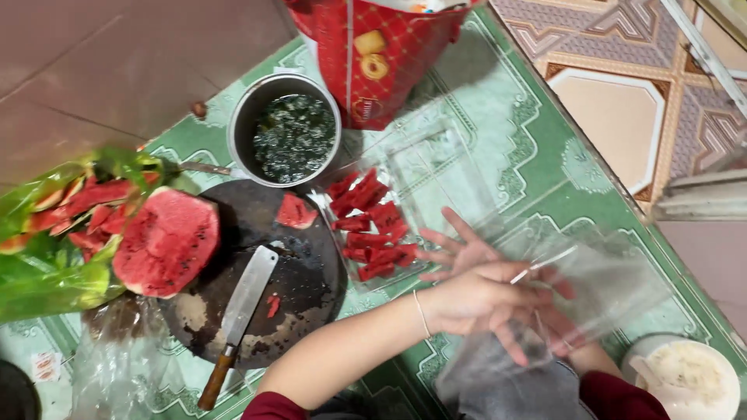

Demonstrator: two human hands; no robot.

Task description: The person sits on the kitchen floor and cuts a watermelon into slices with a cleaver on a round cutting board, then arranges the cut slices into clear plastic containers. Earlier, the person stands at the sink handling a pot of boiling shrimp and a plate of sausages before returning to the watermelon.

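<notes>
We work both hands, left hand (475, 299) and right hand (467, 253), fingers spread and pinching open the clear thin plastic bag (591, 284) at the green patterned mat's (498, 117) near edge, needing steady widening beside the tray of red watermelon sticks (369, 225).

Both arms are bare below dark red sleeves pushed up past the elbows. A thin bracelet (421, 313) circles the left wrist.

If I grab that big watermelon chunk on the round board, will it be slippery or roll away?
The watermelon chunk looks wet and red on its cut face, so it is probably slippery. It seems big, so likely heavy. It rests at the edge of the dark cutting board, and its rounded rind side might let it rock.
</notes>
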